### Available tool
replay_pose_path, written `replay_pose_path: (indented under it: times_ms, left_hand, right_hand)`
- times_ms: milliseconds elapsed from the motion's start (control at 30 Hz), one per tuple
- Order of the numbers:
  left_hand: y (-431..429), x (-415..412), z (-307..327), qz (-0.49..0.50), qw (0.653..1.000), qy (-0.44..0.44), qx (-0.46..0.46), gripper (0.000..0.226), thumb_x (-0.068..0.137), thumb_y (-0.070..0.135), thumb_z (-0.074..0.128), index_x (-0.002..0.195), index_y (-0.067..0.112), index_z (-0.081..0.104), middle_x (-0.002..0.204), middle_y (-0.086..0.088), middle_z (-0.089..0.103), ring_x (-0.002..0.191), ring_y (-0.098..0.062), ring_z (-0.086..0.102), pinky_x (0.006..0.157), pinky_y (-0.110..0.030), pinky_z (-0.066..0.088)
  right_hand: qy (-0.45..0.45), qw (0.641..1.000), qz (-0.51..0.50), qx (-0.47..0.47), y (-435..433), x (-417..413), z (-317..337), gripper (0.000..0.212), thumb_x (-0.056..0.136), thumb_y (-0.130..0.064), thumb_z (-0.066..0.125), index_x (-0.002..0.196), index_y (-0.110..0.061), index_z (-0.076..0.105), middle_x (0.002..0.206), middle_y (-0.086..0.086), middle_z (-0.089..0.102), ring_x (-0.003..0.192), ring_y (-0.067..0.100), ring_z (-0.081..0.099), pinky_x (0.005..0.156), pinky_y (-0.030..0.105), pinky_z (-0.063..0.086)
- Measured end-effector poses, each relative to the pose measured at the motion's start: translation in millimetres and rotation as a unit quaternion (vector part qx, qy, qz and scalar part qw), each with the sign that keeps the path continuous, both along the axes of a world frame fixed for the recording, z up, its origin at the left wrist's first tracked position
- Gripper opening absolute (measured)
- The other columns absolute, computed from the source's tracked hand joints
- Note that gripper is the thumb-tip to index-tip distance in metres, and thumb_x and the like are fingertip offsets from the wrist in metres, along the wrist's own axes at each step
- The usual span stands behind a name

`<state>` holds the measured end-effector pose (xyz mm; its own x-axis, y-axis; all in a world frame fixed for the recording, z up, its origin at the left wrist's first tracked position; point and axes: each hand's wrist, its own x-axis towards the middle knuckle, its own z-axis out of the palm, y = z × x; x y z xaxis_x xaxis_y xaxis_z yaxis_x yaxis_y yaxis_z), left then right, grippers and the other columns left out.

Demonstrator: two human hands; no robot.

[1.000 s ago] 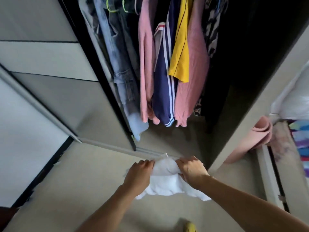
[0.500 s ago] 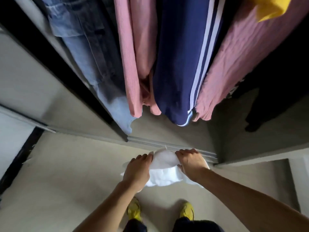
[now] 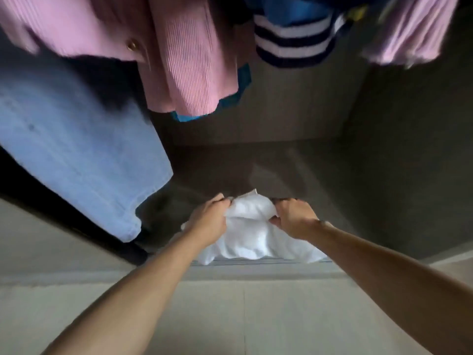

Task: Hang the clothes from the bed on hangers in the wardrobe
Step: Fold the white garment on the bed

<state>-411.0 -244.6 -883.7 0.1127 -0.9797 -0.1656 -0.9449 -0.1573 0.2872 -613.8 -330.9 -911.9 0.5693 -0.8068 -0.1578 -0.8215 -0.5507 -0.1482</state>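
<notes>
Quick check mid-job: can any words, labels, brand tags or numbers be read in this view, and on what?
None can be read.
The white garment, gripped by the left hand and right hand, shows no print or tag.
The pink ribbed cardigan shows only a plain gold button.
The striped garment and blue jeans show no lettering, though motion blur could hide small labels.

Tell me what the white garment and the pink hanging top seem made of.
The white garment: soft matte cloth, possibly cotton; it crumples where the left hand and right hand grip it. The pink hanging top: ribbed knit, matte; fine parallel ribs show.
</notes>
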Motion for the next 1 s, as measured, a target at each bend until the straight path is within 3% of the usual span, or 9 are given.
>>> replay_pose_path:
  times_ms: [100, 167, 300, 433, 533, 700, 800, 900, 1000]
  left_hand:
    - [-42.3, 7.3, -37.7, -0.009, 0.999, 0.008, -0.031, 0.035, 0.091, 0.007, 0.047, 0.124, 0.017, 0.054, 0.133, -0.003, 0.052, 0.122, -0.03, 0.051, 0.095, -0.038, 0.045]
    - [-68.1, 5.7, -59.2, 0.022, 0.999, 0.024, -0.038, 0.042, 0.097, 0.015, 0.045, 0.138, 0.024, 0.044, 0.139, -0.006, 0.049, 0.127, -0.03, 0.046, 0.101, -0.039, 0.041]
    - [-90.3, -1.1, -93.8, 0.077, 0.994, 0.034, -0.067, 0.055, 0.097, 0.02, 0.046, 0.148, 0.029, 0.028, 0.155, -0.005, 0.027, 0.142, -0.025, 0.026, 0.112, -0.042, 0.024]
    - [-64.4, 5.0, -131.1, -0.002, 0.991, -0.065, -0.12, 0.05, 0.09, 0.029, 0.051, 0.139, 0.025, 0.044, 0.142, -0.006, 0.041, 0.127, -0.031, 0.04, 0.104, -0.04, 0.034]
    - [-53.6, 2.0, -157.5, -0.031, 0.991, -0.076, -0.104, 0.049, 0.093, 0.041, 0.045, 0.14, 0.027, 0.044, 0.149, -0.007, 0.033, 0.134, -0.031, 0.034, 0.105, -0.041, 0.031]
    - [-60.6, -8.3, -206.2, -0.041, 0.998, -0.053, -0.014, 0.058, 0.096, 0.059, 0.023, 0.15, 0.043, 0.007, 0.161, 0.001, -0.01, 0.147, -0.028, -0.007, 0.116, -0.055, 0.004]
    - [-54.7, -1.3, -238.0, -0.031, 0.997, -0.061, 0.038, 0.064, 0.089, 0.069, 0.01, 0.148, 0.046, -0.002, 0.16, 0.003, -0.017, 0.146, -0.03, -0.016, 0.114, -0.061, 0.001]
    - [-57.5, 5.9, -254.5, -0.016, 0.996, -0.082, 0.025, 0.079, 0.073, 0.073, -0.012, 0.148, 0.047, -0.005, 0.159, 0.004, -0.019, 0.146, -0.029, -0.017, 0.114, -0.062, -0.001]
    - [-75.6, 8.7, -259.6, -0.006, 0.996, -0.084, -0.002, 0.071, 0.081, 0.072, -0.004, 0.148, 0.048, -0.003, 0.16, 0.005, -0.016, 0.147, -0.027, -0.016, 0.114, -0.061, -0.001]
  right_hand:
    - [-0.018, 0.999, -0.021, 0.044, -41.7, 9.2, -30.4, 0.046, 0.085, -0.041, 0.067, 0.124, -0.016, 0.06, 0.12, 0.009, 0.065, 0.106, 0.028, 0.063, 0.084, 0.03, 0.049]
    - [-0.02, 0.998, -0.033, 0.053, -65.1, 13.5, -47.2, 0.05, 0.086, -0.034, 0.068, 0.129, -0.012, 0.056, 0.128, 0.011, 0.061, 0.114, 0.028, 0.059, 0.089, 0.03, 0.045]
    - [0.048, 0.995, -0.079, -0.039, -92.2, 9.0, -68.8, 0.06, 0.092, -0.042, 0.057, 0.142, -0.014, 0.042, 0.141, 0.009, 0.049, 0.128, 0.029, 0.049, 0.103, 0.038, 0.041]
    - [-0.009, 0.987, -0.112, -0.114, -69.0, -10.5, -86.4, 0.056, 0.094, -0.039, 0.049, 0.145, -0.022, 0.036, 0.147, 0.007, 0.041, 0.131, 0.029, 0.042, 0.104, 0.04, 0.036]
    - [-0.05, 0.982, -0.085, -0.162, -32.4, -14.6, -122.0, 0.058, 0.091, -0.05, 0.034, 0.143, -0.026, 0.041, 0.15, 0.01, 0.038, 0.137, 0.033, 0.037, 0.107, 0.049, 0.035]
    - [0.01, 0.992, -0.121, -0.027, -14.4, -18.5, -195.9, 0.075, 0.085, -0.073, 0.009, 0.151, -0.042, -0.007, 0.161, 0.0, -0.016, 0.148, 0.027, -0.014, 0.112, 0.061, 0.009]
    - [0.04, 0.99, -0.132, -0.012, -25.4, -24.4, -215.0, 0.078, 0.081, -0.077, 0.004, 0.15, -0.043, -0.008, 0.161, -0.001, -0.018, 0.148, 0.027, -0.014, 0.113, 0.061, 0.01]
    - [0.069, 0.992, -0.107, -0.012, -44.5, -20.4, -217.6, 0.079, 0.08, -0.077, -0.001, 0.15, -0.043, -0.008, 0.161, -0.001, -0.018, 0.148, 0.026, -0.013, 0.114, 0.06, 0.007]
    - [0.069, 0.993, -0.096, -0.024, -65.2, -14.8, -220.1, 0.081, 0.077, -0.076, -0.007, 0.151, -0.042, -0.007, 0.161, 0.0, -0.016, 0.149, 0.025, -0.013, 0.114, 0.059, 0.003]
